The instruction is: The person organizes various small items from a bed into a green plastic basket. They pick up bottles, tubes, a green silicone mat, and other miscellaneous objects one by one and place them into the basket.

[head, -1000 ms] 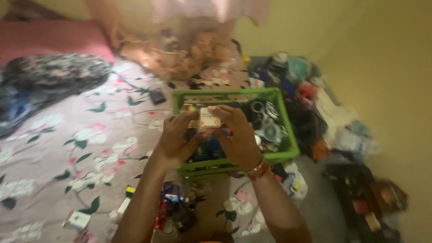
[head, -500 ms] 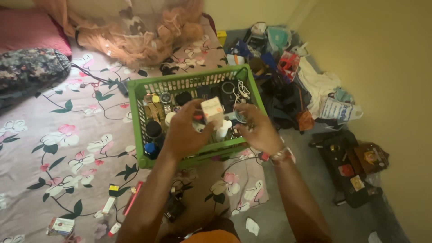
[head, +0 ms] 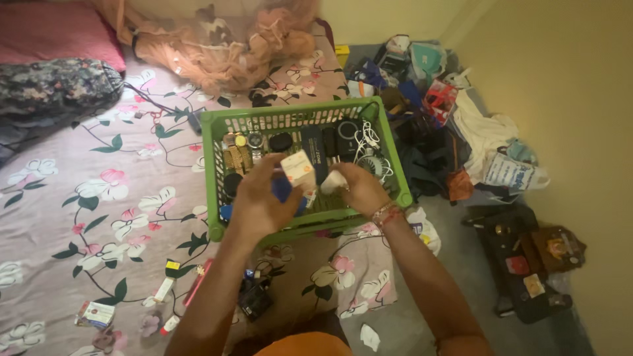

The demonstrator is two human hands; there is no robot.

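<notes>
Left hand (head: 260,201) grip: small cream-and-orange box (head: 298,169), tilted, over green basket (head: 212,173).

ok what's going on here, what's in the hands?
A person sits at the edge of a bed with a floral sheet, both hands over a green basket full of small items. The left hand holds up a small white and orange box. The right hand grips a small white object; what it is, I cannot tell. Loose bits lie on the sheet by the left arm, and clutter covers the floor to the right.
</notes>
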